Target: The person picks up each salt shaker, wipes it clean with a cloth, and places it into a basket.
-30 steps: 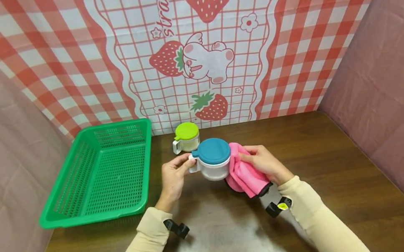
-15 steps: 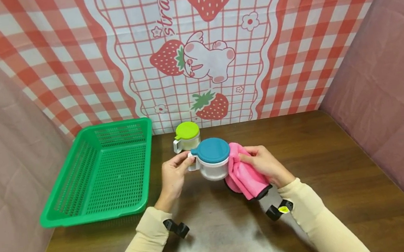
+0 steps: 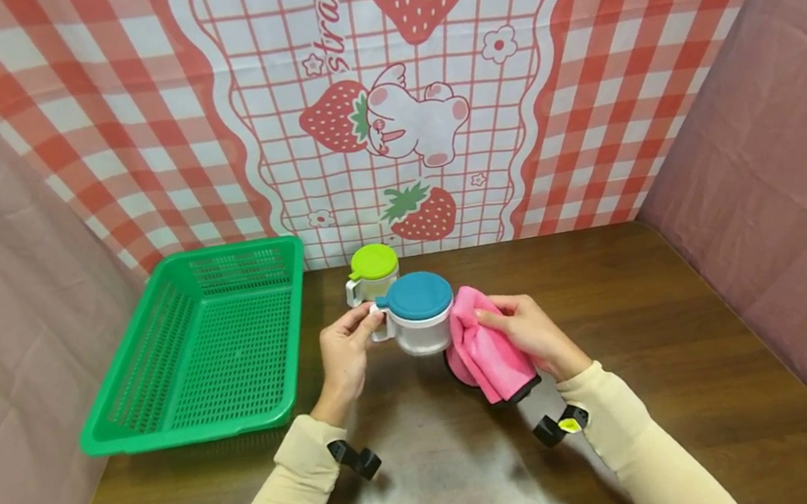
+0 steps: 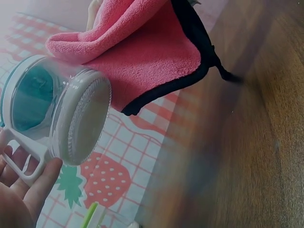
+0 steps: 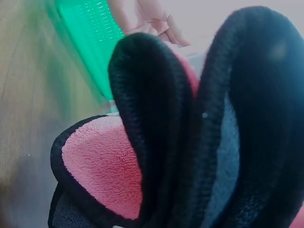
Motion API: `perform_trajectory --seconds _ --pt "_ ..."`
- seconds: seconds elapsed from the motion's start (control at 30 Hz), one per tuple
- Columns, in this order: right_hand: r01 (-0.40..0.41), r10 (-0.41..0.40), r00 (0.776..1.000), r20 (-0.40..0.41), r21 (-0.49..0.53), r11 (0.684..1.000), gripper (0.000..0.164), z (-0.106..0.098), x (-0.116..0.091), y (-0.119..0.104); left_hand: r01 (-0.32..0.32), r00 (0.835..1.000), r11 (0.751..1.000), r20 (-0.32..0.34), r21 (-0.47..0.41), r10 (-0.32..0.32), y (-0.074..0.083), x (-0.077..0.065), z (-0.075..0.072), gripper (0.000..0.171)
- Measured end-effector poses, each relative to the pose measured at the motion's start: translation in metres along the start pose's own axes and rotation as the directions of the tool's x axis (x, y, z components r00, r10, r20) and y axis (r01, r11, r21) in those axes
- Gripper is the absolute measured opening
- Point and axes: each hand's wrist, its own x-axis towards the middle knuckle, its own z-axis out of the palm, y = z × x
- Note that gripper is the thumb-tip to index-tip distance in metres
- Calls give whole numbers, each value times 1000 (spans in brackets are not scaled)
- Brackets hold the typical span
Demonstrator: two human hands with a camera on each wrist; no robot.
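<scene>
A clear seasoning jar [image 3: 423, 335] with a blue lid [image 3: 420, 295] and a white handle is held up over the table by my left hand [image 3: 344, 356]. Thumb and fingers pinch its handle [image 4: 29, 156]. My right hand [image 3: 534, 332] grips a pink cloth [image 3: 487, 351] with black edging, its folded top right at the jar's right side. In the left wrist view the cloth [image 4: 142, 57] overlaps the jar's wall, and the ridged white base [image 4: 90, 118] shows. Folds of the cloth [image 5: 104, 161] fill most of the right wrist view and hide the right fingers.
Behind the held jar, a second jar with a lime-green lid [image 3: 374, 261] stands on the wooden table [image 3: 606, 303]. To the left sits a green plastic basket [image 3: 292, 333]. A strawberry-print checked curtain [image 3: 571, 139] rises at the table's back edge, with pink drapes [image 3: 762, 157] at the sides.
The jar has shifted slightly left and tilted a little, its lid edging away from the right hand. The cloth has moved slightly left with it. Both hands keep their grips.
</scene>
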Motion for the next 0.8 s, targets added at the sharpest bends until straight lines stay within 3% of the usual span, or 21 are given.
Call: perform_trajectory --seconds 0.33,0.8 --pt "1 -1 1000 -13 46 999 36 1 -9 3 3 1000 999 -26 -44 -4 -2 0 1 26" --pt "17 -17 999 -42 -10 1000 36 8 -12 0 -3 1000 999 -22 -35 3 -3 -4 5 28"
